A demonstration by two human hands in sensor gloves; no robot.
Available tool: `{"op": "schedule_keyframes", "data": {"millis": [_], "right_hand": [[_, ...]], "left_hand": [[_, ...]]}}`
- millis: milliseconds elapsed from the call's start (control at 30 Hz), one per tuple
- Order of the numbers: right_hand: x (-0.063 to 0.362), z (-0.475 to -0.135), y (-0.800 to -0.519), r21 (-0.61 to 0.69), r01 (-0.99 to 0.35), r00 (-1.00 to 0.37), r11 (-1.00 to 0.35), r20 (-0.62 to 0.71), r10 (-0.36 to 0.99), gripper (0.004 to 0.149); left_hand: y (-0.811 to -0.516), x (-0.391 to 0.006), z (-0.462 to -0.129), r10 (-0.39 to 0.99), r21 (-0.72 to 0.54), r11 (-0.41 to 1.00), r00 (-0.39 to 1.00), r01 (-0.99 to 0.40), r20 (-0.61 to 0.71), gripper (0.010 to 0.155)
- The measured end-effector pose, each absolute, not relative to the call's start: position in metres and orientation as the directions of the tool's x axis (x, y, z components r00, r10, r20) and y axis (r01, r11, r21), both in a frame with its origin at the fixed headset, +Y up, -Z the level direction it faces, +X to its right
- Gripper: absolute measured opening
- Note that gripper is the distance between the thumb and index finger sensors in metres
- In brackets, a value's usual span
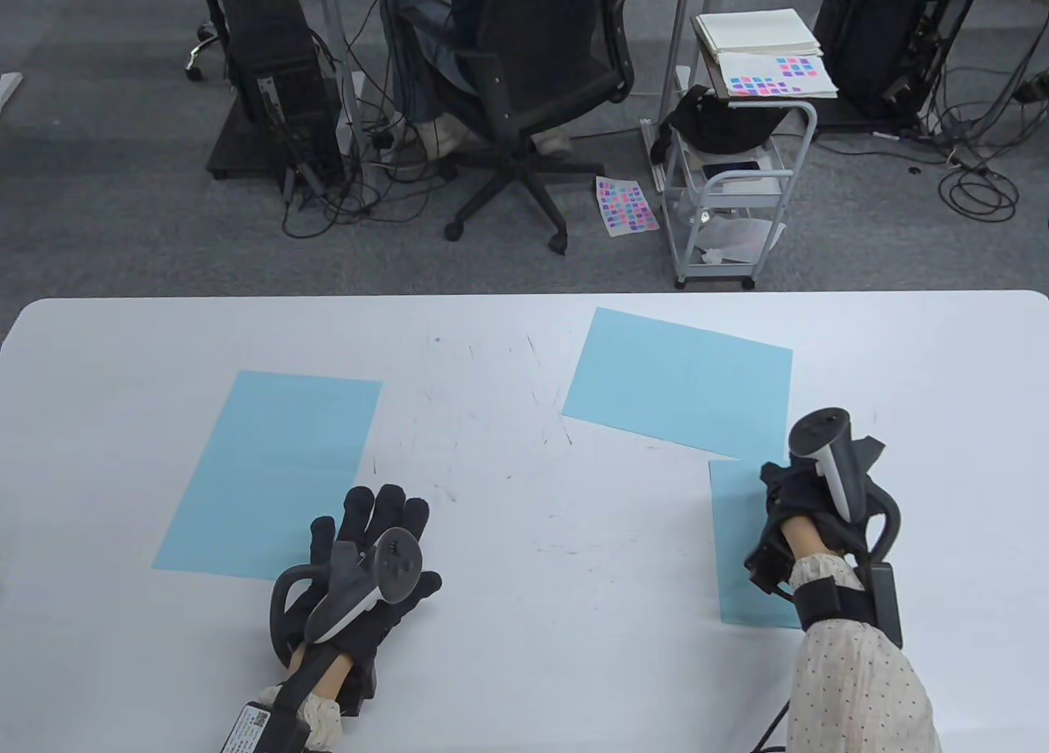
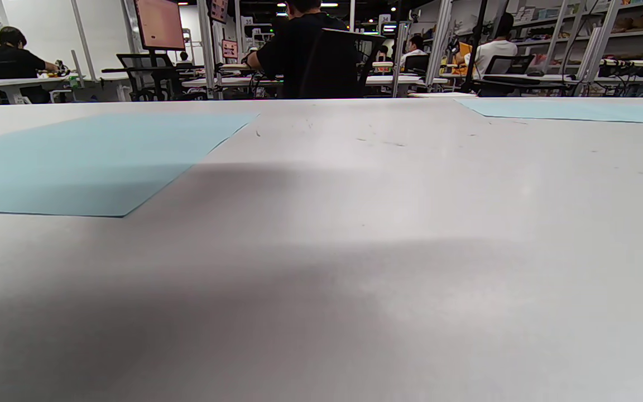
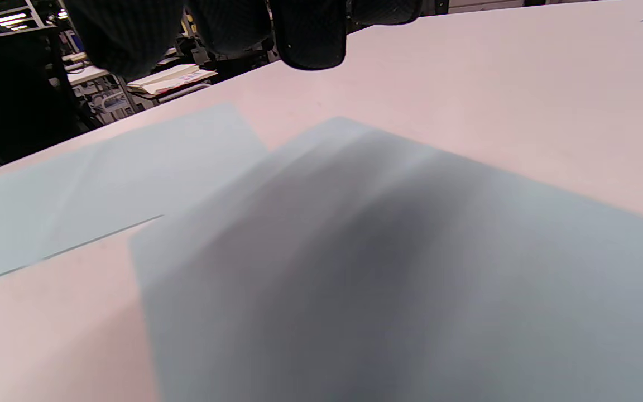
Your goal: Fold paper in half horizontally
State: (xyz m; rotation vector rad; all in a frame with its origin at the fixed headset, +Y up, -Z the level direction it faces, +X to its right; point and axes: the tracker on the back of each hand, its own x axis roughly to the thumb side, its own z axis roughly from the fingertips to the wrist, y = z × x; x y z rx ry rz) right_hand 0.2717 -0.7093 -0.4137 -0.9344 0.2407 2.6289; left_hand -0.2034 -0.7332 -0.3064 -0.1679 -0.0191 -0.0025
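— What's on the table (image 1: 508,622)?
— Three flat, matte, pale-blue rectangular sheets on smooth white laminate with fine dark scuffs: left sheet (image 1: 270,474), far sheet (image 1: 680,384), right sheet (image 1: 742,540).
— The hands?
— Black fabric gloves. Left hand (image 1: 377,556) lies flat, fingers spread, touching the left sheet's near corner. Right hand (image 1: 807,507) rests over the right sheet; its grip I cannot tell.
— Any writing?
— None legible.
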Motion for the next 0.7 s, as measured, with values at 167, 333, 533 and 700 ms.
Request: {"op": "schedule_keyframes", "data": {"millis": [167, 333, 533, 700], "right_hand": [[0.235, -0.455, -0.718, 0.079, -0.407, -0.741, -0.91, -0.612, 0.279, 0.066], [0.223, -0.487, -0.737, 0.131, -0.392, -0.727, -0.911, -0.651, 0.219, 0.064], [0.22, -0.515, -0.759, 0.231, -0.322, -0.716, -0.918, -0.693, 0.077, 0.065], [0.216, -0.525, -0.773, 0.3, -0.273, -0.714, -0.914, -0.7, -0.016, 0.066]], "left_hand": [[-0.733, -0.206, -0.31, 0.012, -0.178, 0.984, 1.0, -0.012, 0.001, 0.085], [-0.736, -0.212, -0.313, 0.001, -0.191, 0.982, 1.0, -0.003, -0.011, 0.085], [-0.739, -0.214, -0.315, -0.014, -0.211, 0.977, 1.0, 0.01, -0.016, 0.085], [-0.739, -0.212, -0.314, -0.023, -0.202, 0.979, 1.0, 0.02, -0.01, 0.084]]}}
